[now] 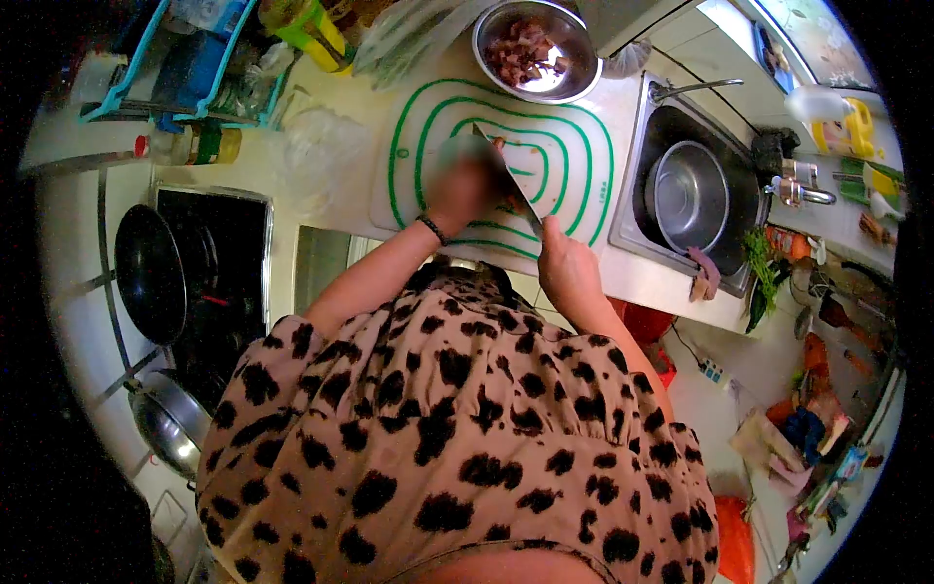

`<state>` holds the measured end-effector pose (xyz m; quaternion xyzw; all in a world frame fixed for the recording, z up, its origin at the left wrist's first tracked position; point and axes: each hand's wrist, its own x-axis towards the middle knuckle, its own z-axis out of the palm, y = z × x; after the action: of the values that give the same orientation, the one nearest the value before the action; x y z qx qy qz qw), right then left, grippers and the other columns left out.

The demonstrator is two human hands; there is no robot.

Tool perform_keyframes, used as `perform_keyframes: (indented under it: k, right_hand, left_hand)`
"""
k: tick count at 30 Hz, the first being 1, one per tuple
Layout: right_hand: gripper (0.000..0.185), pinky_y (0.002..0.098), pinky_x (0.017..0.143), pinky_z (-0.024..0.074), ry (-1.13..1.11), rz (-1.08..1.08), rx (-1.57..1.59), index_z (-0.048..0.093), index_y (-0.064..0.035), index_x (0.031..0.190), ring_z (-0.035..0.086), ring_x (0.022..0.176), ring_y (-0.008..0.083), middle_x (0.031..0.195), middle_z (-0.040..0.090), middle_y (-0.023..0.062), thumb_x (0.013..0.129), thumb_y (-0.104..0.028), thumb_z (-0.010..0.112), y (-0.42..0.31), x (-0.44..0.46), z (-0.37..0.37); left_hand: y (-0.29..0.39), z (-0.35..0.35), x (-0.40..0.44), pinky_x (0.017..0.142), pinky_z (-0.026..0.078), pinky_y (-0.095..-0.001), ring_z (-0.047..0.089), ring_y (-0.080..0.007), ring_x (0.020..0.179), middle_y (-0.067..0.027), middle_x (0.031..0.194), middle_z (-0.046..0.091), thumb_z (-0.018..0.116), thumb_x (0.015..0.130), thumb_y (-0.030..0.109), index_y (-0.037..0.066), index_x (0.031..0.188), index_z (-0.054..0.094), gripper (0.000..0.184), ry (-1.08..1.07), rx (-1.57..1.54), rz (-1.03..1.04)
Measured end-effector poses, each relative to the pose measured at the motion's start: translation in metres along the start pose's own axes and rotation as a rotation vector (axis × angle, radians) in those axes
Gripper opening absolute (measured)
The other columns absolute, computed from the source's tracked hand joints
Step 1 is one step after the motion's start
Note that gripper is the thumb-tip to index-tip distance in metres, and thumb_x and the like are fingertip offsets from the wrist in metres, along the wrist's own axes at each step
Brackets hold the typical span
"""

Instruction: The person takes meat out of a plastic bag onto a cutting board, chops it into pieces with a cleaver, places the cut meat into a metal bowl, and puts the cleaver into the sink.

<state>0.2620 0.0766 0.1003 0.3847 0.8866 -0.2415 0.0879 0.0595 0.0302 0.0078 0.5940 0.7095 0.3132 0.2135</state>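
Observation:
My right hand is closed around the handle of a kitchen knife, whose blade slants up and left over the cutting board. The board is white with green ring lines. On it, just left of the blade, lies my left hand, a dark bracelet at its wrist. Blur covers its fingers, so what they hold, if anything, is hidden. Small reddish bits show beside the blade. Beyond the board stands a metal bowl with cut meat pieces inside.
Right of the board, a metal pot sits in the sink. Leafy greens lie by its corner. A clear plastic bag and a bottle are to the left, near the black stove and a dark pan.

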Motion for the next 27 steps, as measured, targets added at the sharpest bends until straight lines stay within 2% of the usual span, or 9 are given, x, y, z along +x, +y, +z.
perform_keyframes:
  k: [2, 4, 5, 8, 10, 11, 13, 20, 27]
  right_hand:
    - [0.024, 0.0532, 0.057, 0.0461, 0.001, -0.006, 0.041, 0.042, -0.0024, 0.109, 0.061, 0.065, 0.0434, 0.073, 0.061, 0.0231, 0.086, -0.005, 0.047, 0.006, -0.003, 0.0]
    - [0.028, 0.0532, 0.057, 0.0454, 0.08, 0.045, 0.084, 0.043, -0.0029, 0.113, 0.06, 0.065, 0.044, 0.07, 0.06, 0.0232, 0.086, -0.006, 0.048, 0.013, -0.01, 0.003]
    - [0.028, 0.0532, 0.057, 0.0454, 0.081, 0.045, 0.084, 0.043, -0.0029, 0.113, 0.06, 0.065, 0.044, 0.07, 0.06, 0.0232, 0.086, -0.006, 0.048, 0.018, -0.014, 0.005]
    - [0.036, 0.0542, 0.059, 0.0439, 0.224, 0.061, 0.132, 0.044, -0.0041, 0.118, 0.058, 0.068, 0.0477, 0.073, 0.059, 0.0268, 0.083, -0.001, 0.05, 0.027, -0.021, 0.006]
    - [0.037, 0.0543, 0.059, 0.0437, 0.234, 0.077, 0.154, 0.044, -0.0038, 0.118, 0.057, 0.067, 0.048, 0.072, 0.059, 0.0267, 0.083, 0.0, 0.051, 0.03, -0.022, 0.002]
    - [0.037, 0.0543, 0.059, 0.0437, 0.238, 0.075, 0.152, 0.044, -0.0038, 0.118, 0.057, 0.067, 0.048, 0.072, 0.059, 0.0267, 0.083, 0.0, 0.051, 0.032, -0.023, 0.002]
    - [0.036, 0.0545, 0.058, 0.0434, 0.236, 0.053, 0.15, 0.044, -0.0034, 0.119, 0.057, 0.067, 0.0481, 0.072, 0.058, 0.0272, 0.084, -0.001, 0.051, 0.037, -0.024, 0.005]
    - [0.035, 0.0549, 0.057, 0.0426, 0.233, 0.083, 0.172, 0.044, -0.0017, 0.117, 0.056, 0.067, 0.0487, 0.071, 0.057, 0.0282, 0.084, 0.0, 0.052, 0.043, -0.021, 0.009]
    - [0.031, 0.054, 0.057, 0.044, 0.311, 0.021, 0.178, 0.043, -0.0011, 0.111, 0.058, 0.064, 0.0455, 0.069, 0.058, 0.0245, 0.082, -0.002, 0.053, 0.048, -0.021, 0.003]
  left_hand:
    - [-0.001, -0.001, 0.005, 0.091, 0.045, -0.0497, 0.051, -0.0383, 0.108, -0.0153, 0.112, 0.058, 0.07, 0.073, 0.018, 0.008, 0.108, 0.062, 0.037, 0.007, 0.009, 0.038]
    - [0.016, -0.017, 0.016, 0.094, 0.042, -0.0495, 0.051, -0.038, 0.107, -0.0145, 0.113, 0.057, 0.071, 0.074, 0.023, 0.011, 0.111, 0.061, 0.04, -0.196, 0.166, 0.024]
    - [0.017, -0.016, 0.019, 0.094, 0.042, -0.0495, 0.051, -0.038, 0.107, -0.0145, 0.113, 0.057, 0.071, 0.074, 0.023, 0.011, 0.111, 0.061, 0.04, -0.195, 0.166, 0.024]
    - [0.011, -0.013, 0.031, 0.097, 0.04, -0.0487, 0.052, -0.0369, 0.107, -0.0139, 0.112, 0.056, 0.071, 0.075, 0.026, 0.013, 0.113, 0.06, 0.041, -0.182, 0.277, 0.135]
    - [0.003, -0.007, 0.034, 0.099, 0.038, -0.0479, 0.051, -0.0354, 0.109, -0.0135, 0.11, 0.056, 0.071, 0.075, 0.028, 0.014, 0.112, 0.06, 0.041, -0.364, 0.41, 0.317]
    - [0.001, -0.002, 0.033, 0.099, 0.038, -0.0479, 0.051, -0.0354, 0.109, -0.0135, 0.11, 0.056, 0.071, 0.075, 0.028, 0.014, 0.112, 0.06, 0.041, -0.36, 0.411, 0.319]
    - [-0.002, 0.008, 0.031, 0.099, 0.038, -0.0484, 0.05, -0.0352, 0.11, -0.013, 0.109, 0.056, 0.071, 0.076, 0.029, 0.014, 0.111, 0.06, 0.04, -0.423, 0.343, 0.156]
    - [-0.005, 0.019, 0.025, 0.096, 0.04, -0.0469, 0.052, -0.0343, 0.108, -0.0124, 0.107, 0.057, 0.07, 0.077, 0.028, 0.012, 0.11, 0.061, 0.038, -0.33, 0.319, 0.118]
    - [0.01, 0.006, 0.042, 0.09, 0.043, -0.0452, 0.053, -0.0326, 0.104, -0.0145, 0.103, 0.059, 0.07, 0.078, 0.03, 0.008, 0.107, 0.06, 0.037, -0.354, 0.209, -0.074]
